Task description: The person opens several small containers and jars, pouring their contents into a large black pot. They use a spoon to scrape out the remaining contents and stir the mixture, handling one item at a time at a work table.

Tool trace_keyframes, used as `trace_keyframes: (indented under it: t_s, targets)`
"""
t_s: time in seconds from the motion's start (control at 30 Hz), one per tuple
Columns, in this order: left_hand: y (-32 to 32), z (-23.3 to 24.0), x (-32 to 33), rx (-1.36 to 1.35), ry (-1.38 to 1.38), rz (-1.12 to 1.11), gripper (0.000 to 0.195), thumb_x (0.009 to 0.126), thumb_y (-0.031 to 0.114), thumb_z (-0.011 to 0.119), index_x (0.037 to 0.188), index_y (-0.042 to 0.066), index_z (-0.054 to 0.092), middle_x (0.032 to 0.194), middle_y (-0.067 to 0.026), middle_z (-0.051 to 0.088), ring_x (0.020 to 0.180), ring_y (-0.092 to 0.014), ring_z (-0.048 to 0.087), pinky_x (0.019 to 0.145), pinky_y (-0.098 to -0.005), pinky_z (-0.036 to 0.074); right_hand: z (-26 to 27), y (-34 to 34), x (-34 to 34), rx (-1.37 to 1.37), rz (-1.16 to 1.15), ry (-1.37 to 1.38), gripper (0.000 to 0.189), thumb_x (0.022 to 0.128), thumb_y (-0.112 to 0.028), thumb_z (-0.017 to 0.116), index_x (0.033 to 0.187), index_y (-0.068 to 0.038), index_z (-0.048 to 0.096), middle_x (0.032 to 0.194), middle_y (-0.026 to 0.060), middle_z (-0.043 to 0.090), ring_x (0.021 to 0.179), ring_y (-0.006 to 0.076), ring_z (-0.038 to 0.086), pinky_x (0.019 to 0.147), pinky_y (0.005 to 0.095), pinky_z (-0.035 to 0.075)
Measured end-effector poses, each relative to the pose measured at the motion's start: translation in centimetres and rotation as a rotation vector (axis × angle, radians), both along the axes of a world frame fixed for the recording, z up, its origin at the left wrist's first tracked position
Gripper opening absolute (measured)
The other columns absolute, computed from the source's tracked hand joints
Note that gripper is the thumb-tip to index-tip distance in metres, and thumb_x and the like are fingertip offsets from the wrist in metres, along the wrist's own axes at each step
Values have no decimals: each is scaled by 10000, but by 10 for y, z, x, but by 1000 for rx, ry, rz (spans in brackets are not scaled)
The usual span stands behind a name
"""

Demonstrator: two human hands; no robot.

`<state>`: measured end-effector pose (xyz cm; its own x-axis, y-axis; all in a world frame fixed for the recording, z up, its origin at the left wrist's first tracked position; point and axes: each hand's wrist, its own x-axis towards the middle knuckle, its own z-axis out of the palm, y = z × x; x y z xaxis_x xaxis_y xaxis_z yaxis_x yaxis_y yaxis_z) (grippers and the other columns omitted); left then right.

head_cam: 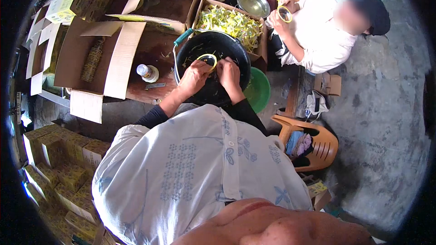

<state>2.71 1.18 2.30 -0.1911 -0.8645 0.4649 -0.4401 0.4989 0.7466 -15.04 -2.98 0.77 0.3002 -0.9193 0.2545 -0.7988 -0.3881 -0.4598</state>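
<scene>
Over a black bucket, my left hand grips a round, dark piece with a yellow rim. Close to the right side of that piece is my right hand, its fingers curled. Whether the right fingers pinch anything is too small to tell. Thin pale strips lie inside the bucket, which has a wire bail with a teal grip. Just beyond it stands a cardboard box full of curly yellow-green strips.
A metal bowl of liquid, a white bottle and a flat metal strip lie around. A green basin sits right of the bucket. A co-worker holds a similar yellow-rimmed piece. Open cartons stand left; an orange chair right.
</scene>
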Motion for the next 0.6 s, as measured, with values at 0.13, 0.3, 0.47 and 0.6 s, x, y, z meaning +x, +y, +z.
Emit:
trace_keyframes:
  t_s: [0.13,0.3,0.47,0.6]
  targets:
    - [3,2,-2,60,-19,32,154,822,31,690,967,-21,685,920,-190,664,908,-383,623,829,-448,514,-18,3,-14,103,-20,196,77,841,-140,676,834,-64,672,882,165,625,821,393,634,730,506,501]
    - [5,6,-2,94,-55,87,237,839,102,721,1033,-26,675,973,-205,663,938,-395,619,845,-457,510,29,24,-5,-55,-85,-229,101,817,-46,698,913,-57,670,836,116,591,772,331,629,677,435,500]
    - [6,3,-1,97,-31,56,239,834,116,735,1029,-15,691,991,-194,675,959,-386,626,858,-440,516,53,50,2,-171,-37,-225,106,830,-28,711,920,-55,663,833,97,563,777,296,612,671,409,495]
    - [5,3,-1,92,-53,28,204,832,96,725,1007,-4,701,977,-172,686,942,-365,634,857,-422,522,45,49,5,-185,-41,-113,122,825,-32,709,936,-47,661,845,104,537,810,301,600,691,422,492]
